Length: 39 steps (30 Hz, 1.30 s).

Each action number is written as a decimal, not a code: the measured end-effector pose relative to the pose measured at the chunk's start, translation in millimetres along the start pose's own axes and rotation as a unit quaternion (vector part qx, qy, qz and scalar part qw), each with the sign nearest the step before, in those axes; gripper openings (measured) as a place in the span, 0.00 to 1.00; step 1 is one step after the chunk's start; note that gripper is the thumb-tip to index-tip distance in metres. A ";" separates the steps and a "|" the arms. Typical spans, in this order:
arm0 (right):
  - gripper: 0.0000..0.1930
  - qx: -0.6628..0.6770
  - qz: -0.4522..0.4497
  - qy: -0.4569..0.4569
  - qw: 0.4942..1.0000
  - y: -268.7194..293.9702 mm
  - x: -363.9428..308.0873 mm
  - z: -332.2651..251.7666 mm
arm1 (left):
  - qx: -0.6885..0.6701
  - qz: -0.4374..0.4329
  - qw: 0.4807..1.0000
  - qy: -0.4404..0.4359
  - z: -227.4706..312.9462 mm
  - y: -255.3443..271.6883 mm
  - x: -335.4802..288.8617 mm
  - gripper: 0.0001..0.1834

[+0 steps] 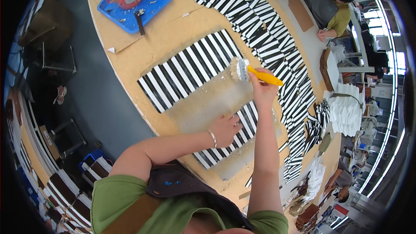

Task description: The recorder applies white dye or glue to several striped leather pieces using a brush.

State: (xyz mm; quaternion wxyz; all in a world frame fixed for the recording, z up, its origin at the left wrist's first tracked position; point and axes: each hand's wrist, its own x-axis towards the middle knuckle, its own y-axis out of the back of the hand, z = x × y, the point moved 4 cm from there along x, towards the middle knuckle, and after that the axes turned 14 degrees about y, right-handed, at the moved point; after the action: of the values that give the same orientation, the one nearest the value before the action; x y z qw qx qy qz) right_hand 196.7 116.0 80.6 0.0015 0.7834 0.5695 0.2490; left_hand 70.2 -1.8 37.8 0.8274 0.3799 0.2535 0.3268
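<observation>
My right hand (263,87) is closed round the brush (265,77) by its yellow handle, near the head. The brush's long axis runs nearly across the view, bristles pointing left and handle end to the right, dipping slightly. Its bristles sit just beside the right end of the upper striped row (186,73); I can't tell if they touch. My left hand (224,131), fingers partly bent and pointing right, lies over the lower striped row (248,121), below and left of the brush; whether it grips anything I can't tell. Both 2 rows slope up rightward, their strips leaning across that slope.
</observation>
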 end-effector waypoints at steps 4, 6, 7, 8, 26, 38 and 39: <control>0.11 -0.115 -0.059 0.044 0.991 -33.0 66.9 16.4 | 0.050 0.050 0.995 0.064 -49.4 35.2 93.5 0.29; 0.11 -0.084 -0.067 0.025 0.994 -44.5 85.1 21.7 | 0.084 0.091 0.984 0.129 -72.1 50.2 124.4 0.30; 0.11 -0.092 -0.077 0.018 0.993 -50.7 93.0 21.3 | 0.083 0.091 0.984 0.131 -77.0 53.0 132.9 0.30; 0.11 -0.099 -0.088 0.012 0.991 -59.0 99.9 22.1 | 0.090 0.090 0.977 0.171 -84.7 55.7 139.9 0.30; 0.12 -0.113 -0.120 0.092 0.982 -135.4 138.8 54.0 | 0.218 0.081 0.962 0.144 -79.2 26.8 177.8 0.24; 0.11 -0.097 -0.142 0.084 0.982 -151.5 112.3 19.7 | 0.192 -0.018 0.970 0.147 -85.2 24.3 175.5 0.23; 0.11 -0.155 -0.212 0.074 0.962 -143.6 104.9 4.3 | 0.192 -0.015 0.968 0.160 -90.9 21.1 177.5 0.24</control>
State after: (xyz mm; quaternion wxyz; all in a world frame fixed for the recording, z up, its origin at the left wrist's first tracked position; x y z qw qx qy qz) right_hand 94.2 261.4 76.5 0.1340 0.6143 0.6754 0.3854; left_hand 118.9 181.0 -28.8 0.6927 0.4703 0.4461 0.3163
